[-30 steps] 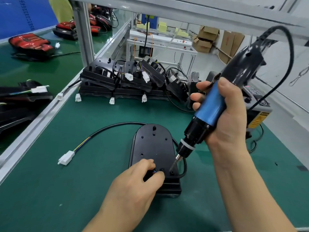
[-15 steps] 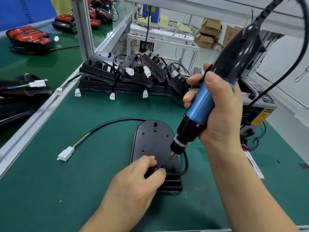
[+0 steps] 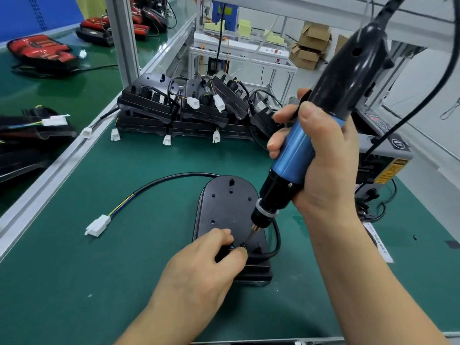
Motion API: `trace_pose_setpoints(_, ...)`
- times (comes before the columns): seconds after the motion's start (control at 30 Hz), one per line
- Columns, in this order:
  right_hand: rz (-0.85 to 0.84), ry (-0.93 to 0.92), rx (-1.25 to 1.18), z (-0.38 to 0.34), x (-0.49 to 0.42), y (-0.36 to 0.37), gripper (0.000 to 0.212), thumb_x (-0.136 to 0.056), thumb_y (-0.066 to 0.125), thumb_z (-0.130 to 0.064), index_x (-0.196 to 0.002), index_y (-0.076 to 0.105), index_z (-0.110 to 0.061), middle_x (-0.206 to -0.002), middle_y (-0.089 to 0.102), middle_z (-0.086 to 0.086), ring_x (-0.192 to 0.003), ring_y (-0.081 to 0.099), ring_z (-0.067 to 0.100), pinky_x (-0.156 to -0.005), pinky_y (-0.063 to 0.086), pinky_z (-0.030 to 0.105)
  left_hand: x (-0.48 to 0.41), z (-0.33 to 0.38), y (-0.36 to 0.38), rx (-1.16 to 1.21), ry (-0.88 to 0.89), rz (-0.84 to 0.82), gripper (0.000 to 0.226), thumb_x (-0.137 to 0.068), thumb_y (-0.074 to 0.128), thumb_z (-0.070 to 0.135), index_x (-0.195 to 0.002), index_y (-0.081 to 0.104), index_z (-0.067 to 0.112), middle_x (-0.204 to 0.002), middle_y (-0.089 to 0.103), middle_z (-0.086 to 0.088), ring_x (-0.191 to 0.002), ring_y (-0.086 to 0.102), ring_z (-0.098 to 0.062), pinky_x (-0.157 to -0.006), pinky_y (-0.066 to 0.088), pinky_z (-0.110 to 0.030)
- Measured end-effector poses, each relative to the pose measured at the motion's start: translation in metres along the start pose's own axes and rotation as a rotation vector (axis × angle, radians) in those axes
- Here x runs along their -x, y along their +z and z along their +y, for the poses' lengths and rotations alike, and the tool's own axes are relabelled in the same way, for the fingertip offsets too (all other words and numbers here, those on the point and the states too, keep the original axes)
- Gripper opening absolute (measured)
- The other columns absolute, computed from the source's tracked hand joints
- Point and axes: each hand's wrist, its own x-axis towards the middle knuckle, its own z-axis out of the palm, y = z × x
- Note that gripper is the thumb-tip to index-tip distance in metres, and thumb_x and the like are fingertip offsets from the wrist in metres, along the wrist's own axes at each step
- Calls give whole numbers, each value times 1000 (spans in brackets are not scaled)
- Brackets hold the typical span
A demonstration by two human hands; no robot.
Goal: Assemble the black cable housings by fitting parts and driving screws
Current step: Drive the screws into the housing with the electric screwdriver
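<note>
A black oval cable housing (image 3: 225, 207) lies flat on the green mat in front of me. Its black cable (image 3: 164, 181) curves left to a white connector (image 3: 98, 225). My left hand (image 3: 201, 267) rests on the housing's near end, thumb and forefinger pinching a small black part beside a screw hole. My right hand (image 3: 321, 165) grips a blue and black electric screwdriver (image 3: 298, 155), tilted, its bit tip set on the screw spot right next to my left fingertips.
Several stacked black housings (image 3: 189, 113) with white connectors sit at the back of the mat. A grey control box (image 3: 383, 155) stands at the right. An aluminium rail (image 3: 57, 165) borders the left side. Red and black units (image 3: 39, 51) lie on the neighbouring bench.
The screwdriver has moved left and down, from the housing's right edge to the screw spot by my left fingers. My left hand has stayed in place on the housing.
</note>
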Motion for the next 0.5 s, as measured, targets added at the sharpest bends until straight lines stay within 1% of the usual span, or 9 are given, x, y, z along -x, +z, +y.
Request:
trace_pose_setpoints(0.07, -30, 3, 1, 0, 0, 2, 7, -80, 58, -15, -87, 58, -15, -74, 65, 2, -50, 57, 19, -50, 46, 27, 0, 0, 0, -7, -6, 6, 26, -80, 48, 13, -87, 73, 16, -92, 66, -9, -85, 68, -22, -56, 53, -25)
trace_pose_setpoints(0.13, -65, 9, -5, 0, 0, 4, 18, -78, 62, -15, -93, 54, -10, -72, 63, 2, -49, 57, 19, -50, 45, 27, 0, 1, 1, -8, -9, 8, 26, -80, 48, 13, -87, 73, 16, -92, 66, -9, -85, 68, -22, -56, 54, -26)
trace_pose_setpoints(0.2, -104, 9, -16, 1, -1, 8, 27, -74, 63, -20, -96, 51, -8, -69, 62, 2, -49, 57, 18, -50, 45, 27, 1, 1, 0, -9, -13, 9, 25, -80, 49, 12, -87, 73, 17, -92, 66, -9, -85, 68, -21, -57, 53, -25)
trace_pose_setpoints(0.23, -122, 5, -17, 1, 0, 9, 28, -73, 62, -21, -95, 51, -8, -68, 61, 2, -48, 57, 18, -50, 45, 27, 1, 2, 0, -10, -11, 15, 23, -79, 52, 10, -86, 73, 17, -92, 66, -9, -85, 68, -21, -56, 53, -25)
trace_pose_setpoints(0.3, -148, -4, -6, 2, 0, 12, 25, -73, 62, -20, -93, 51, -9, -67, 60, 3, -47, 56, 19, -49, 45, 28, 1, 2, 0, -7, -16, 16, 19, -74, 68, 2, -85, 73, 15, -90, 66, -10, -84, 69, -22, -55, 53, -26)
trace_pose_setpoints(0.37, -161, -7, 11, 3, 1, 13, 24, -73, 62, -21, -91, 51, -10, -67, 59, 3, -47, 55, 19, -50, 45, 28, 1, 3, 0, 7, -32, -4, 27, -63, 79, -1, -84, 73, 14, -89, 66, -11, -84, 69, -23, -53, 54, -27)
trace_pose_setpoints(0.43, -169, -7, 18, 5, 2, 14, 24, -72, 62, -21, -91, 51, -10, -66, 59, 3, -46, 55, 19, -50, 45, 28, 1, 3, 0, 11, -33, -6, 30, -59, 81, -2, -83, 72, 13, -89, 66, -12, -83, 69, -24, -52, 55, -28)
trace_pose_setpoints(0.5, -173, -8, 15, 6, 3, 14, 25, -72, 62, -21, -91, 51, -10, -66, 59, 3, -45, 54, 19, -50, 45, 28, 1, 3, 0, 16, -28, 3, 27, -62, 79, -4, -82, 72, 13, -89, 66, -12, -83, 69, -24, -51, 55, -30)
